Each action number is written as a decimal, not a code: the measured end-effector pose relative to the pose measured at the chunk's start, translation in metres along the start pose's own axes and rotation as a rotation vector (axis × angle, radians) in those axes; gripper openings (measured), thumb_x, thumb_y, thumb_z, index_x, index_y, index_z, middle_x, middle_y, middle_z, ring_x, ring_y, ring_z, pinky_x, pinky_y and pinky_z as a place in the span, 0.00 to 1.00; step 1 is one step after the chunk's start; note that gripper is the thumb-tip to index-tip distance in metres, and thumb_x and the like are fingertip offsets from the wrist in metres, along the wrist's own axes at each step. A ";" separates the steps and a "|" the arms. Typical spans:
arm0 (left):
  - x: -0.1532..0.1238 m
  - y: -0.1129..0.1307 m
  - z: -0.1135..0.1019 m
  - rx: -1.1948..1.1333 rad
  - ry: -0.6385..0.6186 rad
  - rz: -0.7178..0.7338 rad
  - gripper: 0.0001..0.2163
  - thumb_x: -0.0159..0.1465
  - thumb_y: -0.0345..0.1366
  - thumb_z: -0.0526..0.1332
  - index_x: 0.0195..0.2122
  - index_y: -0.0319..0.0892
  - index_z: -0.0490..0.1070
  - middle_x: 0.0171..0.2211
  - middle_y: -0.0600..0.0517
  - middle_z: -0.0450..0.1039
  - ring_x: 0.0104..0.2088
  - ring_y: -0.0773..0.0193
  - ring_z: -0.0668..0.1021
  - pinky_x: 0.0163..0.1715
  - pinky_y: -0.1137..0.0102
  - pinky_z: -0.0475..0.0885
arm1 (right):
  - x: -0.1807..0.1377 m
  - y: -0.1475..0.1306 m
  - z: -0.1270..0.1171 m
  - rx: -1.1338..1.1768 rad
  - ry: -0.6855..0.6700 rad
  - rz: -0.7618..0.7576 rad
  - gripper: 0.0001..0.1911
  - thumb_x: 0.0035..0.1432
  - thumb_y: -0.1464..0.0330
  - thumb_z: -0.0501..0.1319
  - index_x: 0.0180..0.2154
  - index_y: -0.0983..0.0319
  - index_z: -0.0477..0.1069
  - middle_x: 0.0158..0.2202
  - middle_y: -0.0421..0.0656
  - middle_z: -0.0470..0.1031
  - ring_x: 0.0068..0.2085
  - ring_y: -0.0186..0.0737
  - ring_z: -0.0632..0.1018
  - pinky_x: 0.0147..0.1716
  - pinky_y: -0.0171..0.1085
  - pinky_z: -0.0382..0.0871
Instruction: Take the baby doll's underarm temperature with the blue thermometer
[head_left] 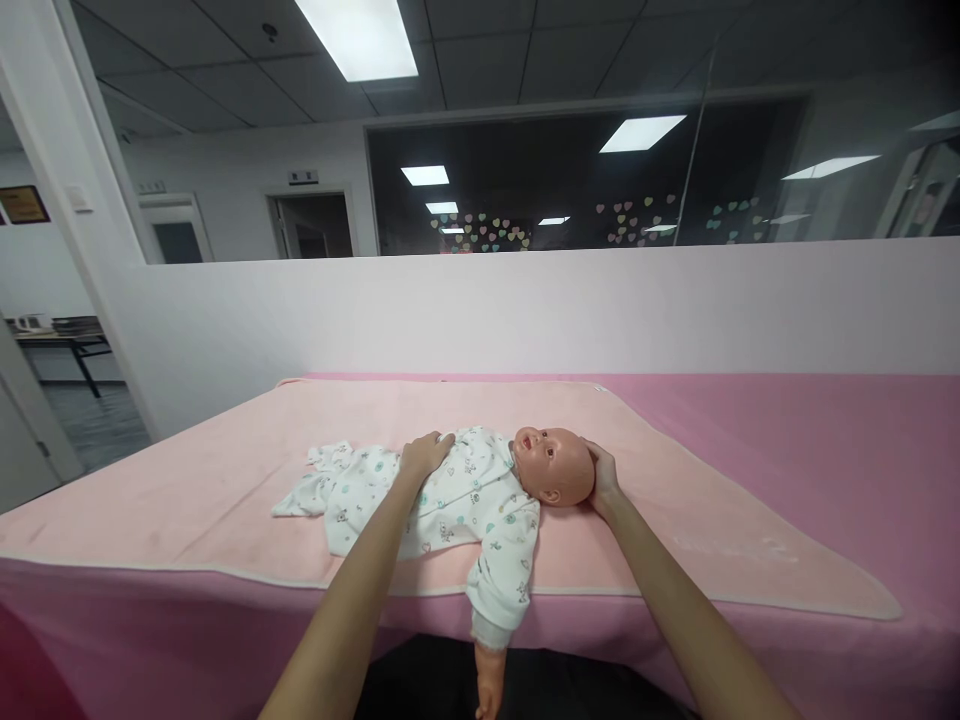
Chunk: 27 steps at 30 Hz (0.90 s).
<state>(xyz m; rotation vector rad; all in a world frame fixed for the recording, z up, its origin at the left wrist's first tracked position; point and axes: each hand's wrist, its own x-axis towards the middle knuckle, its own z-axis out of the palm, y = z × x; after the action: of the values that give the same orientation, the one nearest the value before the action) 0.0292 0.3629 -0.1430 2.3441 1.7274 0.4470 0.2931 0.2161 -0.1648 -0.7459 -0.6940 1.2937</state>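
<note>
A baby doll (pixel 457 490) lies on its back, dressed in a white printed outfit, its bald head to the right. Its near arm hangs over the table's front edge, and the trouser legs look loose and flat at the left. My left hand (pixel 427 453) rests on the doll's belly, fingers laid over the cloth. At the crown, my right hand (pixel 602 475) cups the doll's head (pixel 566 467) from behind; some of its fingers are hidden by the head. Beneath the doll spreads a peach pad (pixel 225 480) with a pale border.
The pad lies on a pink-covered table (pixel 862 470). Behind it stands a low white wall (pixel 525 310) with a glass panel above. A doorway at the left shows another table (pixel 60 338). Something dark shows below the front edge.
</note>
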 end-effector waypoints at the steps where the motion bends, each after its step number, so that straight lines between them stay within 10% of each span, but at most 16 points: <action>1: 0.000 0.000 0.000 0.000 0.001 0.002 0.26 0.58 0.54 0.39 0.45 0.46 0.68 0.46 0.46 0.71 0.45 0.50 0.72 0.45 0.59 0.63 | 0.000 0.000 0.001 0.001 -0.008 0.002 0.22 0.50 0.58 0.53 0.41 0.63 0.74 0.39 0.46 0.76 0.45 0.54 0.74 0.46 0.50 0.67; 27: -0.003 0.001 -0.002 0.000 0.005 0.002 0.27 0.58 0.55 0.39 0.45 0.46 0.67 0.46 0.46 0.71 0.46 0.51 0.72 0.45 0.60 0.62 | -0.001 -0.002 0.004 -0.003 -0.024 0.033 0.23 0.49 0.57 0.53 0.42 0.64 0.73 0.43 0.48 0.75 0.46 0.54 0.73 0.46 0.50 0.67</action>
<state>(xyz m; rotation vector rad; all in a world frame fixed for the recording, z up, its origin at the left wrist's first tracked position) 0.0287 0.3591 -0.1412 2.3467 1.7277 0.4532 0.2915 0.2154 -0.1608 -0.7482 -0.7055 1.3335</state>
